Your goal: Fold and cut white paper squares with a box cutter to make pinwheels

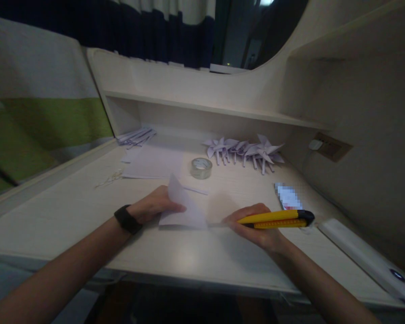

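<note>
My left hand (160,201), with a dark band on its wrist, is closed on a folded sheet of white paper (184,215) near the desk's front. One flap of the sheet stands up and hides some of the fingers. In my right hand (253,222) is a yellow and black utility knife (276,219). Its blade (216,224) points left and reaches the right edge of the paper. A thin white paper stick (195,191) lies just behind the sheet. Farther back stands a roll of clear tape (201,168).
Several paper pinwheels (246,150) stand at the back right. White sheets (155,159) and a bundle of paper strips (137,136) lie at the back left, near small pale bits (110,178). A phone (288,196) and a long white bar (361,256) are to the right, below a wall socket (330,146).
</note>
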Motion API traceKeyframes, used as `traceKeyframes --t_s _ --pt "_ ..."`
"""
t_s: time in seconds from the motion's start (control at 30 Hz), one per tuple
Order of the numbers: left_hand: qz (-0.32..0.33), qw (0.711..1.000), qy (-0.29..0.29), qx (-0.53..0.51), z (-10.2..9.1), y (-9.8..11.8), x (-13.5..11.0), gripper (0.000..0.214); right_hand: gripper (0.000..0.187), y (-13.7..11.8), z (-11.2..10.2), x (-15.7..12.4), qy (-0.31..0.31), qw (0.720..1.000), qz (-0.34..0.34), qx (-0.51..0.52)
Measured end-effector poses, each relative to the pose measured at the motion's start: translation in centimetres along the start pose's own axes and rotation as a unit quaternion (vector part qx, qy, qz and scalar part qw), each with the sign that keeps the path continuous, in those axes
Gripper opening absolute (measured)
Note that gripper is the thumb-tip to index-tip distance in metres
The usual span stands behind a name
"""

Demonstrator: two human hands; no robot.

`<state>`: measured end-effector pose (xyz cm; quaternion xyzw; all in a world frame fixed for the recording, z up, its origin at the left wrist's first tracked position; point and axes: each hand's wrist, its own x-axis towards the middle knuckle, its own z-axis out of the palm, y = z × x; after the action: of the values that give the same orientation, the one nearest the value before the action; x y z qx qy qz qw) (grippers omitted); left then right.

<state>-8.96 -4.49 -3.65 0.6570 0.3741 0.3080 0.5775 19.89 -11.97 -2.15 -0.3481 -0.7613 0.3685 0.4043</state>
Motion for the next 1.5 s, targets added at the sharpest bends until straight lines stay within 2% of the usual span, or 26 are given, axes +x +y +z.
traceKeyframes --t_s 0.2,0.37,0.47,0.6,0.73,0.83,0.93,1.03,1.1,1.2,1.33,1.5 --pt "-0.003 1.000 0.006 0.011 0.0 -0.1 -0.1 0.036 0.012 0.3 0.0 0.1 0.006 1.000 -0.005 0.002" --pt "-0.015 0.999 0.023 0.035 0.0 0.0 -0.1 0.031 0.013 1.0 0.4 0.0 0.033 0.999 0.008 0.030" --pt "-0.006 0.999 0.025 0.023 0.0 0.0 -0.1 0.030 0.012 1.2 0.4 0.2 0.094 0.993 0.033 0.057" --pt "0.002 1.000 0.020 0.008 0.0 0.0 -0.1 0.032 0.020 1.3 -0.2 0.6 0.213 0.967 -0.003 0.136" --pt "0.017 0.999 0.007 -0.039 0.4 0.0 -0.2 0.040 0.032 0.4 -1.7 1.0 0.217 0.963 -0.028 0.159" --pt "0.039 0.994 -0.021 -0.100 0.8 0.2 -0.3 0.046 0.017 -0.8 -3.0 1.2 0.225 0.966 -0.045 0.118" --pt "0.048 0.990 -0.043 -0.122 1.0 0.7 -0.1 0.046 0.030 -2.3 -3.9 1.8 0.203 0.977 -0.065 0.020" --pt "0.049 0.993 -0.041 -0.099 1.2 1.7 0.9 0.044 0.032 -3.5 -3.8 3.0 0.129 0.970 -0.082 -0.188" --pt "0.045 0.996 -0.026 -0.068 1.4 2.7 1.9 0.040 0.037 -4.0 -2.8 4.0 0.053 0.936 -0.083 -0.338" --pt "0.064 0.997 -0.007 -0.043 1.7 3.7 3.3 0.032 0.041 -4.1 -0.7 5.4 -0.013 0.875 -0.063 -0.481" --pt "0.089 0.994 -0.020 -0.053 2.1 3.4 4.3 0.031 0.028 -3.6 1.3 5.9 -0.060 0.826 -0.037 -0.559" --pt "0.072 0.995 -0.029 -0.067 1.9 1.8 4.1 0.036 0.036 -2.6 2.0 4.8 -0.079 0.810 -0.032 -0.580"
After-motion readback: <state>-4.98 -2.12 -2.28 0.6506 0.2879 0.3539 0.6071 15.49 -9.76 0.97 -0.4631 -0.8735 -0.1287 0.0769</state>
